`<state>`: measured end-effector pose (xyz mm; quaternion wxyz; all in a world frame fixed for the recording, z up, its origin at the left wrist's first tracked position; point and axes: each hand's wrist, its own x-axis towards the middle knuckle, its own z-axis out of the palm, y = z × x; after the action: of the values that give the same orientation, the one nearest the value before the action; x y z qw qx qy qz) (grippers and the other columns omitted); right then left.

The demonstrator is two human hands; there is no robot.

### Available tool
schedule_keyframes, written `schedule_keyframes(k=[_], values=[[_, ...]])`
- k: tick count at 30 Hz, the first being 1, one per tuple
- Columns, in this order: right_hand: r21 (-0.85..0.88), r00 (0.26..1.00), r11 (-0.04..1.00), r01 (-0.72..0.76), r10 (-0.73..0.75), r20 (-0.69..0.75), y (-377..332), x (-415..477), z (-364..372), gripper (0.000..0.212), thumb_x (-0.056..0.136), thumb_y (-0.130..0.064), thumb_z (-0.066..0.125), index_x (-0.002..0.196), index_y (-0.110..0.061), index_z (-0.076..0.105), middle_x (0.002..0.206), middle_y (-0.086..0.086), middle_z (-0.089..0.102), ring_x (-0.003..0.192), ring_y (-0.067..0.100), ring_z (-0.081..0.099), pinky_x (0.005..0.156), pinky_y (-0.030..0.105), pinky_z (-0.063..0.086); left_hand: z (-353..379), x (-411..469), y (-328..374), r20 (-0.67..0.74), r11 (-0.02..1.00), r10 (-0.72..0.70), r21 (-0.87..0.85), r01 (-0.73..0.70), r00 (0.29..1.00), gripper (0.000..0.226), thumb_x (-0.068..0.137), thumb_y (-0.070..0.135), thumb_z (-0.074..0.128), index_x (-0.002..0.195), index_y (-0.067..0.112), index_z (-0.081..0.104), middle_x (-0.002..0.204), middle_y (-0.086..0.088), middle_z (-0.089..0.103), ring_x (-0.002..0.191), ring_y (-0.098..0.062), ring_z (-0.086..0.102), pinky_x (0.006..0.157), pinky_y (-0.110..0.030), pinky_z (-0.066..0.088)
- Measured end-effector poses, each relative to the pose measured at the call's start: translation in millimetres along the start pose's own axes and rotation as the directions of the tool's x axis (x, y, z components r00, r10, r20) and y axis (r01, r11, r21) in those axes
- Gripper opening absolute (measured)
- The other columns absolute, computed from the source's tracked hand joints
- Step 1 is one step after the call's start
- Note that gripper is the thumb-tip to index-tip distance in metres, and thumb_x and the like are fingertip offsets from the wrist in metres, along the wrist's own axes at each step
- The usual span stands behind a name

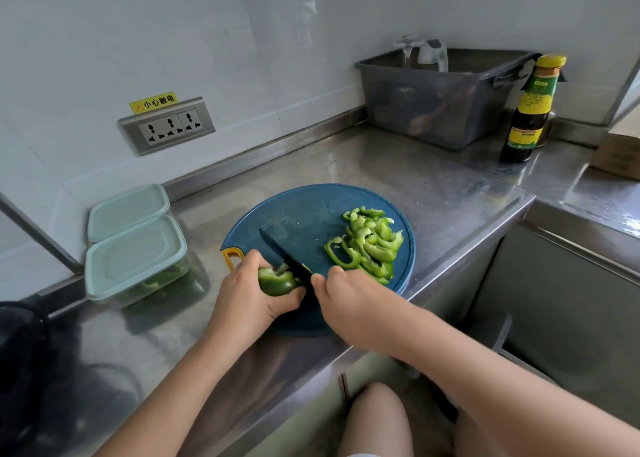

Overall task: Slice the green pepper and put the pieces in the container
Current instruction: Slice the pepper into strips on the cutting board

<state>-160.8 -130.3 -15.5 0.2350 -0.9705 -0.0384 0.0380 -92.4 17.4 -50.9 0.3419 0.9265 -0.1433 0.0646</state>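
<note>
Most slices lie unboxed at the board's three o'clock. The left hand clasps a pepper stub, the right hand the knife.

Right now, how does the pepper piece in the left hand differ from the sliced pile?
The pepper piece is one stem-end chunk; the sliced pile is thin strips. The left hand grips the piece against the knife; the pile lies loose. Both are on the blue board.

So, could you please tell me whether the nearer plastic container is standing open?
No, the nearer container has its pale green lid on, while the cut slices lie heaped on the cutting board.
</note>
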Motion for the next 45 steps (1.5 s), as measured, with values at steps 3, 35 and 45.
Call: schedule_keyframes(k=[3,35,45], values=[[-0.021,0.999,1.0,-0.01,0.011,0.044,-2.5,23.3,-6.4,0.018,0.099,-0.008,0.03,0.094,-0.007,0.048,0.072,0.007,0.041,0.061,0.024,0.043,0.046,0.024,0.024,-0.2,-1.0,1.1,-0.007,0.999,0.037,0.021,-0.037,0.999,0.052,0.055,0.034,0.084,0.081,0.009,0.046,0.072,0.005,0.051,0.064,-0.008,0.047,0.051,-0.017,0.035],[-0.144,0.973,0.989,-0.018,-0.016,-0.229,3.5,-40.6,25.6,0.054,0.075,-0.062,-0.015,0.064,-0.021,0.018,0.056,-0.002,0.032,0.053,0.026,0.033,0.045,0.032,0.019,5.9,-2.7,-8.2,0.028,0.993,-0.043,-0.108,0.046,0.999,0.063,0.049,0.053,0.08,0.095,0.022,0.052,0.088,0.01,0.065,0.081,-0.006,0.061,0.068,-0.026,0.048],[-0.14,0.99,0.989,-0.038,0.019,-0.14,3.4,-37.7,34.7,0.057,0.068,-0.063,-0.023,0.063,-0.021,0.015,0.058,-0.002,0.03,0.048,0.018,0.024,0.043,0.03,0.012,1.5,-5.7,1.3,-0.004,0.995,0.063,-0.083,-0.063,0.998,0.052,0.055,0.023,0.085,0.086,0.039,0.046,0.078,0.023,0.057,0.071,0.01,0.05,0.059,-0.003,0.038]])
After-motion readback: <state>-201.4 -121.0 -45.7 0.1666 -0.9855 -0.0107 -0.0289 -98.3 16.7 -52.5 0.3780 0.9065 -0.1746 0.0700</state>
